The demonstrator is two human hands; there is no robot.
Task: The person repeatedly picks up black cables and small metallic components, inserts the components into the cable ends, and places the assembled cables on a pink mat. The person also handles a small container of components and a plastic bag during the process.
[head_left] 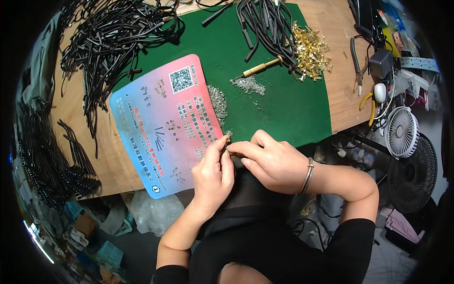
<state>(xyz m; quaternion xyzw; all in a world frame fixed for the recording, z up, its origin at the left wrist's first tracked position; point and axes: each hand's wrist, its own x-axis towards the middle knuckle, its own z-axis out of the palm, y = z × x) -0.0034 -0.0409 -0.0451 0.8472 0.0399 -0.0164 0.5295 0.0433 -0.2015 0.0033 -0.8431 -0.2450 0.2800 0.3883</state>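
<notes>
My left hand [215, 174] is closed in a pinch at the front edge of the green mat [283, 109]. A small gold-coloured metal piece [228, 138] shows at its fingertips; its exact kind is too small to tell. My right hand [272, 163] meets it there, thumb and fingers drawn together, and what they grip is hidden. Just beyond the fingers, a heap of tiny silver screws or similar parts [218, 105] lies along the edge of a pink and blue printed mat [132, 113]. A brass-coloured screwdriver [262, 67] rests beside another small silver heap [249, 85].
Bundles of black cords [116, 42] cover the back left, and more black strips [267, 23] lie at the back. Gold metal pieces [309, 52] are piled on the right. Pliers [357, 64], yellow-handled cutters [368, 106] and a white fan [402, 131] stand or lie farther right.
</notes>
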